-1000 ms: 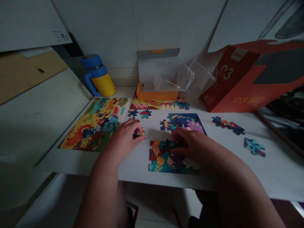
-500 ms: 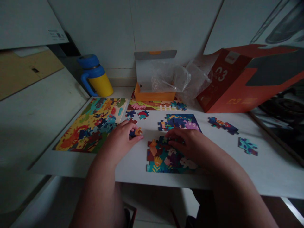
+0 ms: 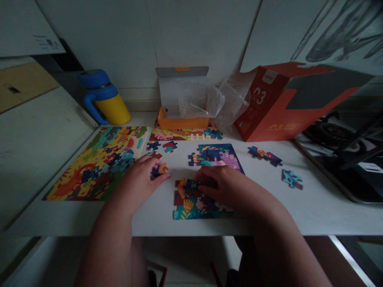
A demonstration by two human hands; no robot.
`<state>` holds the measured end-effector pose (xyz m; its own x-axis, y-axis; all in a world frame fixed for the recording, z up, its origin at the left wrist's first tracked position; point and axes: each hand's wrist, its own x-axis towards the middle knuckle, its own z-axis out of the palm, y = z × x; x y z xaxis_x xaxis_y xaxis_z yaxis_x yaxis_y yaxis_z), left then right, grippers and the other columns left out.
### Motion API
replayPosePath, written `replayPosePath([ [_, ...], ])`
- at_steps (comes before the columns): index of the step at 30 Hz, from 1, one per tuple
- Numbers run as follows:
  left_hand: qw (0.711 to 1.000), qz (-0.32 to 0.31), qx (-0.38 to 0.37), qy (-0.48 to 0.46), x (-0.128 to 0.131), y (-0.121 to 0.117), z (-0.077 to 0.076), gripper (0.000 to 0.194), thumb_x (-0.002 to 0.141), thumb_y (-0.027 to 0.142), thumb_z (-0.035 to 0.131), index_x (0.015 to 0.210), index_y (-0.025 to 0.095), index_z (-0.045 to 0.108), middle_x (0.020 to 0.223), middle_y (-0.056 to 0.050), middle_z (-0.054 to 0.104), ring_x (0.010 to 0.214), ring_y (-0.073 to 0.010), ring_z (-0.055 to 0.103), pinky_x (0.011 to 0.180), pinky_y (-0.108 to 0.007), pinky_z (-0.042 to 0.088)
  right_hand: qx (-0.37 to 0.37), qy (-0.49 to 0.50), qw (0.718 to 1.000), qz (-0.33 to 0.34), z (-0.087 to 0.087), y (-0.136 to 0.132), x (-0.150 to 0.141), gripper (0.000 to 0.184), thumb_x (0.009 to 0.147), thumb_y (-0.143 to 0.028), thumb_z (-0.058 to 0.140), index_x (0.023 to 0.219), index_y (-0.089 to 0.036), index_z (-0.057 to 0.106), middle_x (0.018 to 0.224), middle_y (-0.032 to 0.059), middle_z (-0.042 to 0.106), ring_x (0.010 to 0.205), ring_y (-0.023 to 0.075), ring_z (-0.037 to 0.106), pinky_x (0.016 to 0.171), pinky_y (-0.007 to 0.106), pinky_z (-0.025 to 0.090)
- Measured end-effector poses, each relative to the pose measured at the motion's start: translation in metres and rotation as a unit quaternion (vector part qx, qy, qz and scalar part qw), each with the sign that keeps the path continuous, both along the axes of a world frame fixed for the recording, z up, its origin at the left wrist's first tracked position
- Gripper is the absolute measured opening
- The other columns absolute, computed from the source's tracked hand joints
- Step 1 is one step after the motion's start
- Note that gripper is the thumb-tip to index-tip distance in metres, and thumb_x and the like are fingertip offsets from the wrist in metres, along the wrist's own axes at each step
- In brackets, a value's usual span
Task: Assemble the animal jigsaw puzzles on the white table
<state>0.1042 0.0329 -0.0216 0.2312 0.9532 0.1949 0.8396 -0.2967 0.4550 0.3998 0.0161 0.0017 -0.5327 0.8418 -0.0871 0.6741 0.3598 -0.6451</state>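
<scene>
My left hand point(image 3: 142, 177) is closed with thumb and fingers around a dark blue puzzle piece with an orange figure point(image 3: 162, 169), close above the white table. My right hand point(image 3: 221, 181) pinches a dark green puzzle piece point(image 3: 192, 185) at the upper edge of a partly joined puzzle section point(image 3: 188, 207) with a yellow flower. The hand covers that section's right side. Just beyond it lies another joined section point(image 3: 233, 157) with a purple creature. Loose pieces, one with a red arc point(image 3: 170, 146), lie past my left hand.
A yellow animal puzzle point(image 3: 80, 171) lies at left, below a blue and yellow jug point(image 3: 112, 107). An open orange box point(image 3: 182, 123) with clear plastic bags point(image 3: 224, 103) stands at the back, beside a large red box point(image 3: 269, 107). Joined pieces point(image 3: 265, 155) and a turquoise piece point(image 3: 291, 179) lie right.
The view has turned slightly right, so everything sits further left. My right hand has brought the dark green piece down toward the flower section. My left hand keeps its piece.
</scene>
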Motion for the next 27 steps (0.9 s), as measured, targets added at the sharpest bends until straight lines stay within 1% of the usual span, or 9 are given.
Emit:
replayPosePath([
  [4, 1.0, -0.016, -0.003, -0.001, 0.001, 0.0, 0.003, 0.017, 0.092, 0.039, 0.079, 0.094, 0.024, 0.072, 0.107, -0.005, 0.069, 0.107, -0.0275, 0.069, 0.096, -0.039, 0.054, -0.008, 0.001, 1.0, -0.006, 0.0, -0.001, -0.001, 0.022, 0.094, -0.024, 0.071, 0.116, -0.027, 0.076, 0.101, 0.0011, 0.081, 0.082, 0.0169, 0.072, 0.069, 0.028, 0.046],
  [7, 0.998, -0.062, -0.014, -0.005, 0.001, 0.001, 0.003, 0.011, 0.092, 0.035, 0.08, 0.091, 0.025, 0.076, 0.103, -0.004, 0.069, 0.102, -0.0247, 0.069, 0.092, -0.037, 0.054, -0.015, 0.001, 1.0, -0.005, 0.001, -0.001, -0.001, 0.022, 0.095, -0.023, 0.069, 0.115, -0.026, 0.075, 0.096, 0.0006, 0.08, 0.078, 0.0157, 0.071, 0.067, 0.027, 0.045],
  [10, 0.993, -0.115, -0.015, -0.018, 0.001, 0.001, -0.001, 0.006, 0.095, 0.03, 0.077, 0.092, 0.026, 0.081, 0.103, -0.004, 0.07, 0.102, -0.023, 0.068, 0.093, -0.038, 0.054, 0.01, -0.023, 0.999, -0.029, 0.006, 0.001, 0.006, 0.019, 0.097, -0.027, 0.068, 0.114, -0.026, 0.076, 0.097, 0.0017, 0.08, 0.078, 0.0167, 0.07, 0.068, 0.028, 0.045],
  [13, 0.989, -0.145, -0.014, -0.026, 0.001, 0.0, -0.005, 0.008, 0.097, 0.028, 0.076, 0.094, 0.026, 0.083, 0.104, -0.004, 0.071, 0.099, -0.0218, 0.068, 0.091, -0.037, 0.055, 0.083, -0.082, 0.985, -0.124, 0.013, 0.004, 0.028, 0.021, 0.103, -0.034, 0.059, 0.112, -0.025, 0.075, 0.097, 0.0055, 0.079, 0.08, 0.0212, 0.07, 0.071, 0.034, 0.048],
  [16, 0.987, -0.157, -0.009, -0.037, 0.002, -0.002, -0.007, 0.009, 0.098, 0.027, 0.076, 0.099, 0.027, 0.085, 0.105, -0.005, 0.073, 0.099, -0.021, 0.069, 0.09, -0.036, 0.056, 0.21, -0.155, 0.94, -0.218, 0.016, 0.011, 0.064, 0.03, 0.105, -0.038, 0.053, 0.116, -0.018, 0.073, 0.112, 0.0159, 0.078, 0.1, 0.0323, 0.072, 0.09, 0.046, 0.051],
  [17, 0.986, -0.16, -0.009, -0.039, 0.003, -0.003, -0.007, 0.01, 0.099, 0.027, 0.076, 0.1, 0.027, 0.085, 0.105, -0.005, 0.074, 0.099, -0.0208, 0.07, 0.09, -0.036, 0.056, 0.233, -0.175, 0.926, -0.242, 0.014, 0.014, 0.077, 0.032, 0.105, -0.038, 0.052, 0.119, -0.016, 0.072, 0.117, 0.0191, 0.077, 0.107, 0.0358, 0.071, 0.097, 0.05, 0.049],
  [20, 0.985, -0.169, -0.014, -0.035, 0.005, -0.004, -0.004, 0.014, 0.1, 0.024, 0.073, 0.103, 0.028, 0.086, 0.104, -0.005, 0.075, 0.099, -0.0208, 0.071, 0.089, -0.036, 0.057, 0.248, -0.22, 0.902, -0.278, -0.003, 0.024, 0.109, 0.036, 0.106, -0.039, 0.049, 0.121, -0.015, 0.07, 0.125, 0.0256, 0.074, 0.12, 0.042, 0.068, 0.108, 0.058, 0.044],
  [24, 0.984, -0.173, -0.024, -0.026, 0.008, -0.006, -0.001, 0.016, 0.1, 0.019, 0.073, 0.105, 0.027, 0.086, 0.104, -0.005, 0.076, 0.101, -0.022, 0.072, 0.089, -0.036, 0.057, 0.192, -0.236, 0.909, -0.285, -0.039, 0.033, 0.133, 0.037, 0.104, -0.036, 0.044, 0.125, -0.016, 0.067, 0.129, 0.0258, 0.073, 0.126, 0.0424, 0.067, 0.113, 0.061, 0.043],
  [27, 0.983, -0.18, -0.023, -0.036, 0.008, -0.006, -0.001, 0.014, 0.099, 0.02, 0.076, 0.108, 0.026, 0.086, 0.103, -0.005, 0.076, 0.1, -0.0221, 0.072, 0.089, -0.036, 0.057, 0.18, -0.249, 0.911, -0.274, -0.055, 0.035, 0.141, 0.039, 0.1, -0.038, 0.047, 0.127, -0.016, 0.065, 0.129, 0.0243, 0.073, 0.124, 0.043, 0.067, 0.112, 0.064, 0.043],
])
